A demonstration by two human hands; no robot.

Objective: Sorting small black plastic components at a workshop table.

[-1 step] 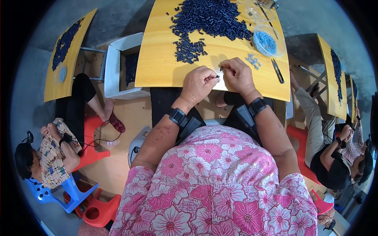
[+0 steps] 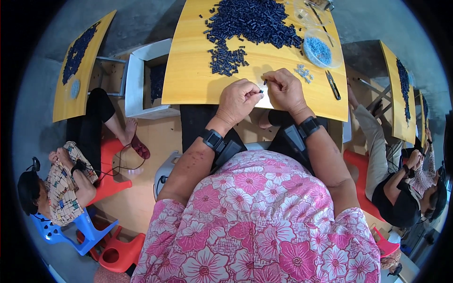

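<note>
Over the near edge of the yellow table [image 2: 188,85], my two hands are close together. My left hand [image 2: 237,100] is closed in a pinch on a small dark piece [image 2: 261,91] that pokes out at its fingertips. Just beyond it, my right hand [image 2: 285,92] pinches another small dark piece [image 2: 265,81]; its lower fingers are curled. Both pieces are too small to make out exactly. A large pile of short dark blue tubes [image 2: 250,23] covers the far part of the table, with a smaller cluster [image 2: 227,60] nearer me. Several clear little pieces [image 2: 303,73] lie right of my right hand.
On the right stand a clear bowl of light blue bits [image 2: 318,51] and black-handled snips [image 2: 333,85]. A second clear container [image 2: 306,14] is behind. A white box [image 2: 137,85] stands left of the table. Seated people [image 2: 71,184] work at tables on either side.
</note>
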